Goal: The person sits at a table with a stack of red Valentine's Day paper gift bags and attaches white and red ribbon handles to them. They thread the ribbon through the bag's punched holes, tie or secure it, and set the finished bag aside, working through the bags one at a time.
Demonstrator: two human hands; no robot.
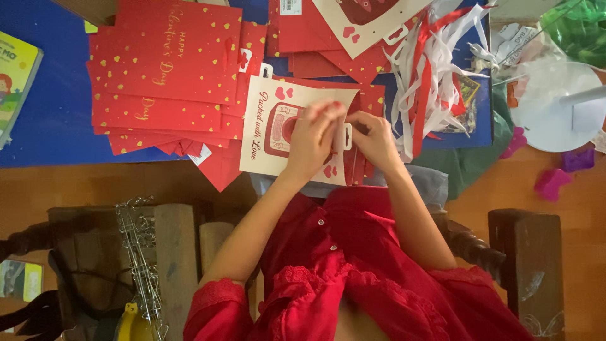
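Now left hand (314, 140) fingers curled, pressing down on cream gift bag (271, 129) lying flat at blue mat (50, 120) edge. Right hand (374, 137) pinching bag's handle slot. Red bags (164, 69) stacked left; ribbon strips (429, 69) right.

Cream bag (265, 126) with red hearts and script. Left of it, red bags (164, 69) with gold hearts. Right of it, red and white ribbons (429, 69). Beneath them, blue cloth (50, 120).
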